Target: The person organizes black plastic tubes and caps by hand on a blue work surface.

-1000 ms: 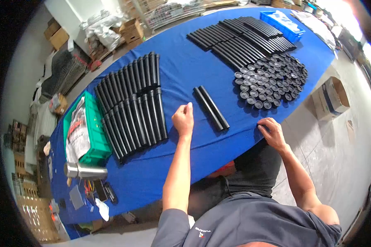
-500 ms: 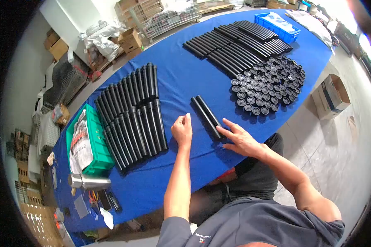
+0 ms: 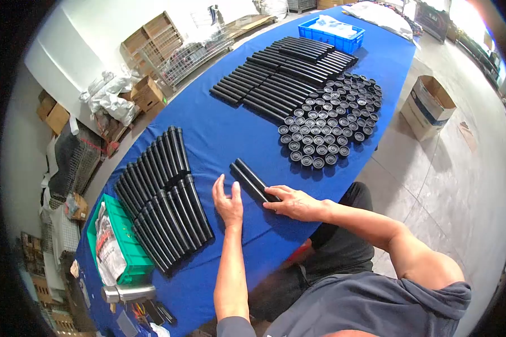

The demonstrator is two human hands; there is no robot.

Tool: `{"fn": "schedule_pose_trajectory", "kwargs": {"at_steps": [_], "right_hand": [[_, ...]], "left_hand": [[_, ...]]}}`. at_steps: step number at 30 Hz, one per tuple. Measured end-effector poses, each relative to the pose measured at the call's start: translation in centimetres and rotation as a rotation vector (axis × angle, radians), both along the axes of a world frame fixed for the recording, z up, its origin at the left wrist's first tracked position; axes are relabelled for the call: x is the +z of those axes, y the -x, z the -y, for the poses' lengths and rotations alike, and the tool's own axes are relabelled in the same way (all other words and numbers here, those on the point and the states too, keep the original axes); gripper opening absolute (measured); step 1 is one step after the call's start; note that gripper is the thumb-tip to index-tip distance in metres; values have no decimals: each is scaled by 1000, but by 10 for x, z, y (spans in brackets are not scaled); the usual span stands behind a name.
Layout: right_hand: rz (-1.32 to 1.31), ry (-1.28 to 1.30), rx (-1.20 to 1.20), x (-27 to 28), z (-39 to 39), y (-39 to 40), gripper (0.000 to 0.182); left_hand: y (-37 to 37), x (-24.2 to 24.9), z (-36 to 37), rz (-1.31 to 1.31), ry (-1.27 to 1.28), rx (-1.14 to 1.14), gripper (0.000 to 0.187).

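Note:
Two black tubes [image 3: 248, 178] lie side by side on the blue table [image 3: 225, 129] in front of me. My right hand [image 3: 296, 202] rests flat on their near ends, fingers spread over them. My left hand [image 3: 228, 202] stands on edge just to the left of the pair, fingers together and pointing away, holding nothing. A double row of black tubes [image 3: 162, 191] lies to the left of that hand.
A cluster of black round caps [image 3: 329, 121] sits to the right, with more black tubes [image 3: 281, 76] behind it and a blue bin [image 3: 335, 31] beyond. A green bin [image 3: 118, 247] with a bag and a steel flask [image 3: 130, 292] are at the near left. A cardboard box [image 3: 427, 104] stands on the floor.
My right hand has come from the table's edge onto the near ends of the two tubes. My left hand has stayed beside them. The view has shifted, so everything sits lower and further left.

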State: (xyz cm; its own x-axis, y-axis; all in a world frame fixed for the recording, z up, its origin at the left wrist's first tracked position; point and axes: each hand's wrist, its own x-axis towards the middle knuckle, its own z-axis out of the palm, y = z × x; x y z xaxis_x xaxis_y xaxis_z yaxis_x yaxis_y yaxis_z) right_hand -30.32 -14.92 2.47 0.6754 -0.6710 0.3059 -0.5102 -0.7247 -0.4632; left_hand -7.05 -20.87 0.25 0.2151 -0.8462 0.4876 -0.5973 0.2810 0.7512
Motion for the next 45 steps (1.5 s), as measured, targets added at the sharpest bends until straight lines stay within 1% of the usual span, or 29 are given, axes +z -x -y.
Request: {"fn": "schedule_pose_trajectory", "kwargs": {"at_steps": [1,2,4,5,8,9,10,12,14,16,18,20,24,28,30,31,34,38,39,42,45], "right_hand": [[-5,-25,10,1,1,1,49],[7,-22,18,3,2,2,51],[25,-15,37,14,4,5,53],[19,6,30,20,5,11,55],[201,-41,-33,51,35,47,56],[269,-170,-108,67,51,64,56],[338,-302,-182,80,74,84,56],[641,-424,-269,87,132,126,55],[1048,-729,-347,89,191,171,59],[1353,-873,-501,94,249,216,63],[1390,-767,-653,92,297,256,77],[1499,-732,-759,86,336,286,85],[1561,-704,-887,57,394,321,96],[1638,-753,-896,43,423,330,99],[1674,-692,-844,39,432,333,101],[1677,-701,-822,38,437,336,101],[1668,-773,-869,38,447,341,102],[1633,-794,-849,35,449,339,104],[1659,-864,-864,34,450,338,102],[1707,-753,-806,32,451,339,92],[1724,-801,-759,31,457,338,84]], "left_hand": [[5,1,5,6,-50,-69,52],[14,2,12,100,2,-99,55],[31,1,23,289,-1,-154,61],[38,-2,29,291,-36,-164,60],[44,-7,35,437,-129,-182,55],[44,-9,36,437,-123,-179,50],[44,-9,36,436,-133,-176,51],[46,-7,35,429,-132,-167,48],[47,-5,35,429,-117,-162,45],[48,-4,35,424,-127,-167,43],[50,0,34,420,-142,-174,43],[49,1,33,416,-150,-178,42],[51,8,34,412,-197,-185,42],[52,9,36,418,-228,-188,41],[53,13,36,416,-241,-190,40],[54,13,37,414,-241,-193,40],[54,11,36,408,-254,-194,40],[54,12,35,419,-255,-197,40],[54,12,36,421,-252,-198,40],[54,12,36,421,-254,-200,40],[55,15,36,424,-274,-200,40]]}}
